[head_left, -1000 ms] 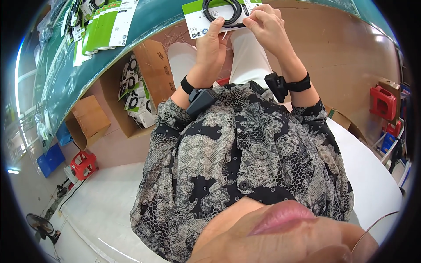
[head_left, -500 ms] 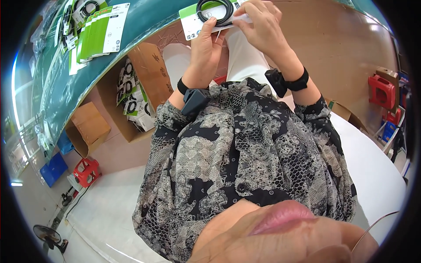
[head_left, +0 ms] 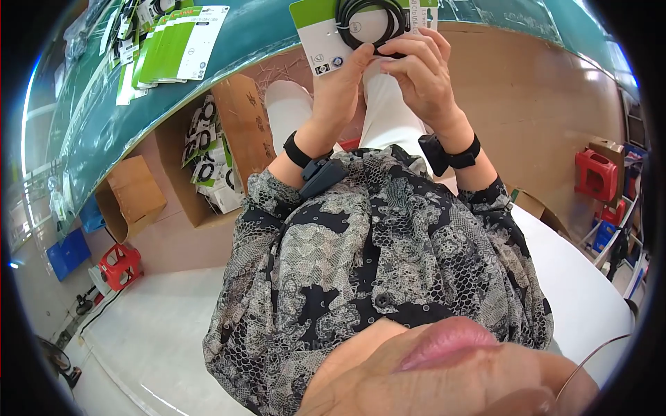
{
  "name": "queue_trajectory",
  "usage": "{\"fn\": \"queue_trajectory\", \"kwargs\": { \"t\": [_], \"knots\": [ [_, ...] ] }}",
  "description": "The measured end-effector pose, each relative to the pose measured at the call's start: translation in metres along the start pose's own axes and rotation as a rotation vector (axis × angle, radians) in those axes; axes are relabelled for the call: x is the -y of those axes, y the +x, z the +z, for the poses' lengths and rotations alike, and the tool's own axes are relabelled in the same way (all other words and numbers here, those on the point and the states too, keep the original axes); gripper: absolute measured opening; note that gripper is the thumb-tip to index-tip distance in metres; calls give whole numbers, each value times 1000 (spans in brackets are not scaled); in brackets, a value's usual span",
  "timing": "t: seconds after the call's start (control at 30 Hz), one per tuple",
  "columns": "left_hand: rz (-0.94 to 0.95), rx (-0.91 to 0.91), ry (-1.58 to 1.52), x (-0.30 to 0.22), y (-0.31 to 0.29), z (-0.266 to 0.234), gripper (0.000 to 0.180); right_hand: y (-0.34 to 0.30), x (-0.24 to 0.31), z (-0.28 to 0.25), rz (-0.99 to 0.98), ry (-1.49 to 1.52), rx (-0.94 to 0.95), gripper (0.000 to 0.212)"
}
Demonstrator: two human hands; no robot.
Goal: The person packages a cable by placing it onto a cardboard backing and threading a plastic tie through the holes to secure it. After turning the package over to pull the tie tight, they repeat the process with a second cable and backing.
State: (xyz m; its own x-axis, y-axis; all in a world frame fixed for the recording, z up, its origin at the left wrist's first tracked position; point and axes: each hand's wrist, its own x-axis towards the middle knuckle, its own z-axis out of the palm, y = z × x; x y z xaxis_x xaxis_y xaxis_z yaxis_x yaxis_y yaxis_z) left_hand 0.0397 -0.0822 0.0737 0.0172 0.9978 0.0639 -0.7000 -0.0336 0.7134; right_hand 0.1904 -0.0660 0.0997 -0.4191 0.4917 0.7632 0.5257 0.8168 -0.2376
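Observation:
Near the table's edge at the top, a green and white packaging card (head_left: 318, 35) is tilted up between my hands. A coiled black cable (head_left: 401, 19) lies against its face. My left hand (head_left: 338, 93) grips the card's lower edge, thumb in front and the other fingers mostly hidden behind it. My right hand (head_left: 427, 80) is closed at the lower right of the coil, fingertips pinching the cable there. Whether the cable is tied to the card, I cannot tell.
On the green table mat (head_left: 257, 28), fanned green and white cards (head_left: 170, 52) lie beside carded black cables (head_left: 149, 14). Below, a cardboard box (head_left: 243, 118) holds several carded cables (head_left: 208, 156). A smaller carton (head_left: 135, 194) and red stools (head_left: 120, 267) stand on the floor.
The card has shifted slightly right and shows more of its face. My right hand has moved from the card's upper right down to the coil's lower edge. A small white piece there no longer shows.

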Motion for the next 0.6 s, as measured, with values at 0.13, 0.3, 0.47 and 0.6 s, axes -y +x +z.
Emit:
{"fn": "queue_trajectory", "kwargs": {
  "t": [0.13, 0.3, 0.47, 0.6],
  "knots": [
    [25, -15, 28, -7, 1, -3, 21, 5, 12, -7, -69, -68, 13, 17],
    [379, 181, 720, -35, -3, 4, 23, -3, 22, -8, -82, -98, -83, 15],
    [757, 430, 790, -57, 5, 26, 28, -23, 26, 0, 83, 33, -7, 23],
    [913, 529, 771, -67, 8, 40, 31, -29, 27, 3, 311, 307, 43, 26]
  ]
}}
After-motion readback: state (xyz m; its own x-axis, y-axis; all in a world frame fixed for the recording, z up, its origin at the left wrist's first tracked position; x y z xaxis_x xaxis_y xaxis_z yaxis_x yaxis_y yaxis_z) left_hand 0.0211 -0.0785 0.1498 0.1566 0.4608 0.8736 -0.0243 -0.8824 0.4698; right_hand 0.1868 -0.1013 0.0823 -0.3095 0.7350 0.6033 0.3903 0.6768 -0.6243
